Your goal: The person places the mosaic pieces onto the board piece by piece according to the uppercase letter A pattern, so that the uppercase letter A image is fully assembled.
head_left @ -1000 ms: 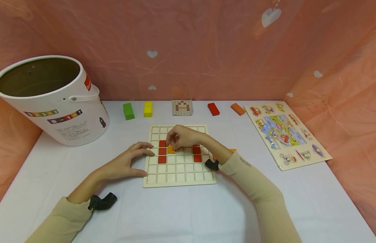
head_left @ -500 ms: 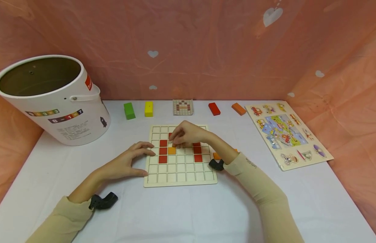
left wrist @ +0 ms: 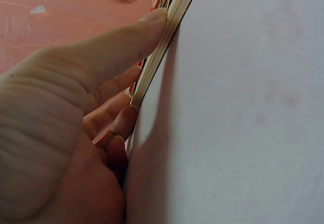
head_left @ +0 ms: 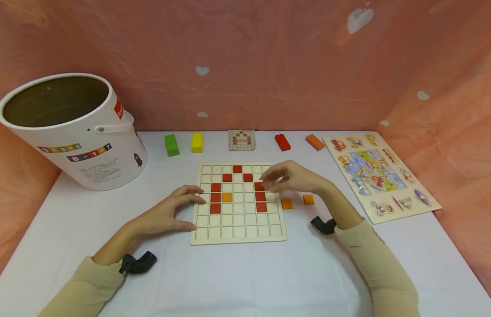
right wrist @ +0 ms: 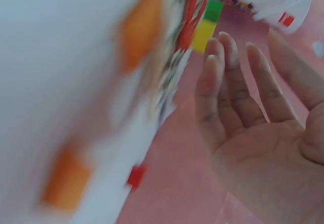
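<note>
A square wooden grid board (head_left: 238,233) lies on the white cloth, with several red tiles (head_left: 215,197) and one orange tile (head_left: 227,197) set in its cells. Along its left edge rests my left hand (head_left: 162,213), thumb and fingertips spread against the side. The left wrist view has the thumb (left wrist: 147,29) touching the board's edge (left wrist: 164,42). My right hand (head_left: 294,178) hovers at the board's right side, fingers loosely bent and nothing between them. In the right wrist view its palm (right wrist: 268,153) is bare. Two loose orange tiles (head_left: 286,204) lie just right of the board.
Behind the board lie a green block (head_left: 171,145), a yellow block (head_left: 197,143), a small pattern card (head_left: 241,140), a red block (head_left: 282,142) and an orange block (head_left: 315,142). A white bucket (head_left: 90,154) stands at left, a picture puzzle board (head_left: 378,176) at right.
My right hand has let go of the orange tile in its cell and swung right, off the middle of the board toward its right edge. The left hand has kept its place.
</note>
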Tool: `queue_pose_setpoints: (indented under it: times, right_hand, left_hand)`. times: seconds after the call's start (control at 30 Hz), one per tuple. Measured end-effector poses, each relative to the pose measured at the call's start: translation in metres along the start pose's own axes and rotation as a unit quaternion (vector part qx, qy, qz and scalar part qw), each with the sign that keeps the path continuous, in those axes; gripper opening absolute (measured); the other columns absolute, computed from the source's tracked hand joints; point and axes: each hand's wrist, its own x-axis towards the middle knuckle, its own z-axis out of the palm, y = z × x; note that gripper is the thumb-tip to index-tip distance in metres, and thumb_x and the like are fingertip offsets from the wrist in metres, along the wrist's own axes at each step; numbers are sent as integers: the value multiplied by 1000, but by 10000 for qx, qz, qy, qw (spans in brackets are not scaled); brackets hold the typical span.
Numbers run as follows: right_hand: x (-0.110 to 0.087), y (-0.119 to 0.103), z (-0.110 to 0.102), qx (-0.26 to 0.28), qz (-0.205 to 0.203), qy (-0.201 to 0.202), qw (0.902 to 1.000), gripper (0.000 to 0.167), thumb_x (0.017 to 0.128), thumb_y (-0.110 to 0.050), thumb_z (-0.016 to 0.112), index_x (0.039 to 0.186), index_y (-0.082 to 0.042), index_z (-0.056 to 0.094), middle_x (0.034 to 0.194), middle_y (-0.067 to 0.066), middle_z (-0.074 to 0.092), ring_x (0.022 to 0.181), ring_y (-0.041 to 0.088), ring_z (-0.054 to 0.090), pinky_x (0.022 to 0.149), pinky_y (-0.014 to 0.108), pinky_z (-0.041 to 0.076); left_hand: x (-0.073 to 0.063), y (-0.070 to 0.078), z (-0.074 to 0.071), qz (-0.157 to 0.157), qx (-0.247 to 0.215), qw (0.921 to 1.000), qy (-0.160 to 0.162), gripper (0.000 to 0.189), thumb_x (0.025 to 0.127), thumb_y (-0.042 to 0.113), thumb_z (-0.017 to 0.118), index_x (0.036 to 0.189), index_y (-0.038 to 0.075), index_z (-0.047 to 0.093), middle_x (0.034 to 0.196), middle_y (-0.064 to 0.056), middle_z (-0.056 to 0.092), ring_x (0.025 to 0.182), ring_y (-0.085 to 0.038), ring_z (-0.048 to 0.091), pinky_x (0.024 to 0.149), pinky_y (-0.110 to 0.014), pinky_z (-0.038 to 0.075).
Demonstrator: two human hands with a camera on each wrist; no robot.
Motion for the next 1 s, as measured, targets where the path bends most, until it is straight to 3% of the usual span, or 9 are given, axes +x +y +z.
queue_pose_setpoints:
  times: [0.23, 0.4, 0.67, 1.0]
  right_hand:
    - [-61, 33, -17, -724, 320, 298, 9964, 41, 85, -6, 76, 124, -5, 66, 124, 7, 66, 114, 27, 57, 99, 48, 43]
    - [-83, 46, -21, -826, 492, 474, 9942, 43, 83, -8, 80, 124, -5, 65, 122, 7, 66, 111, 27, 57, 94, 37, 46]
    - [-85, 47, -18, -826, 519, 750, 9924, 37, 83, 0, 77, 117, 4, 66, 107, 12, 66, 95, 27, 57, 78, 25, 49]
    - [-81, 55, -10, -1092, 274, 779, 9906, 35, 82, 3, 77, 116, 1, 66, 103, 7, 66, 92, 24, 56, 75, 26, 47]
  left_hand:
    - [1, 0, 2, -9, -37, 10000, -4, 55, 77, 24, 87, 126, 20, 62, 150, -4, 37, 144, -33, 23, 113, -64, 18]
    - [0, 1, 2, -20, -37, 10000, 5, 54, 77, 24, 87, 126, 20, 62, 150, -5, 37, 144, -34, 24, 113, -64, 19]
    - [1, 1, 2, -23, 8, 10000, 30, 54, 77, 24, 87, 125, 20, 63, 150, -6, 38, 144, -35, 24, 113, -65, 19]
    - [-1, 1, 2, -60, -40, 10000, 34, 54, 77, 24, 87, 125, 20, 62, 150, -5, 37, 144, -34, 23, 113, -65, 19]
